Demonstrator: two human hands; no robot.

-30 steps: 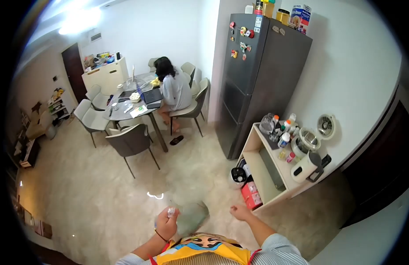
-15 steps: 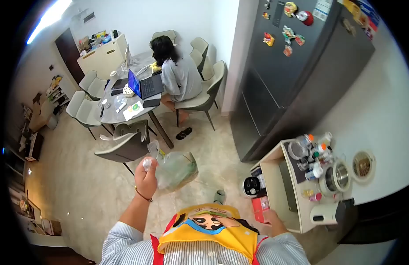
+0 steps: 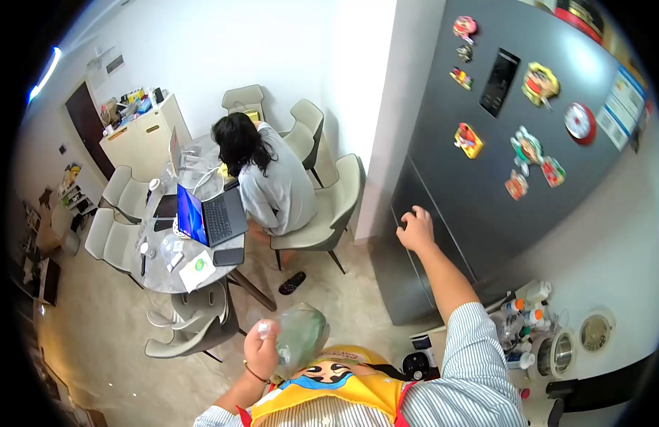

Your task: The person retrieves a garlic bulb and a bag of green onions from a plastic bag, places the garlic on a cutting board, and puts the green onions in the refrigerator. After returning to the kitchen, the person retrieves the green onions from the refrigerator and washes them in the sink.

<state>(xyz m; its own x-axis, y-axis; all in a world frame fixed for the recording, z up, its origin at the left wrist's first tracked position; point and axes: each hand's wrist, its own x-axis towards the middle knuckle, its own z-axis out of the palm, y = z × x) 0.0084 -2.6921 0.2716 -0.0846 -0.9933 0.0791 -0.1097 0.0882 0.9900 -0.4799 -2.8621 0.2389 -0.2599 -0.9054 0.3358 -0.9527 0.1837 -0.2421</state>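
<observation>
My left hand (image 3: pixel 259 350) is closed round the gathered neck of a clear plastic bag (image 3: pixel 301 333). Something green shows through the bag, which hangs low in front of my yellow cartoon apron (image 3: pixel 336 384). Out ahead on the right, my right hand (image 3: pixel 417 230) is stretched toward the dark grey fridge (image 3: pixel 479 206). Its fingers are bent and apart with nothing in them, and in this view they overlap the fridge front near the seam between the upper door and the lower compartments.
A person (image 3: pixel 276 178) sits on a chair at a grey table (image 3: pixel 162 274) with a laptop (image 3: pixel 219 217). A grey chair (image 3: pixel 194 334) stands nearer me. A black slipper (image 3: pixel 292 282) lies on the floor. Bottles (image 3: pixel 521 334) and containers crowd a low cabinet on the right.
My right hand has risen from beside the low cabinet up to the fridge front. The view has shifted closer to the fridge. My left hand keeps hold of the plastic bag.
</observation>
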